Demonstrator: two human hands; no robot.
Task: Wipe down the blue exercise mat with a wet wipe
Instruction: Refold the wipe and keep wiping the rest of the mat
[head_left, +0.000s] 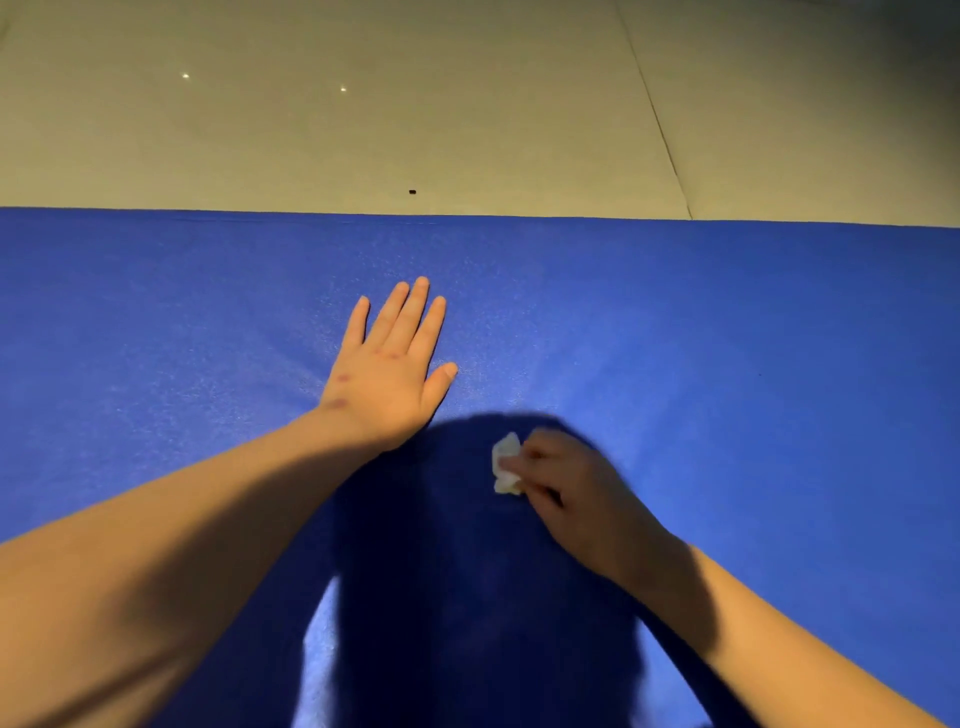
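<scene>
Head view looks down on the blue exercise mat (727, 322), spread across a pale tiled floor (467, 104). Left hand (390, 370) lies flat on it, fingers straight and slightly spread, toward the mat's far edge. Right hand (569, 488) pinches a crumpled white wet wipe (505, 464) against the mat, just nearer, in dark shadow.

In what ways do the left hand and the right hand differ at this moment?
The left hand lies flat with straight fingers; the right hand is curled. The left hand holds nothing; the right hand grips a white wipe. The left hand is lit; the right hand is in shadow. Both are bare, over the blue mat.
</scene>
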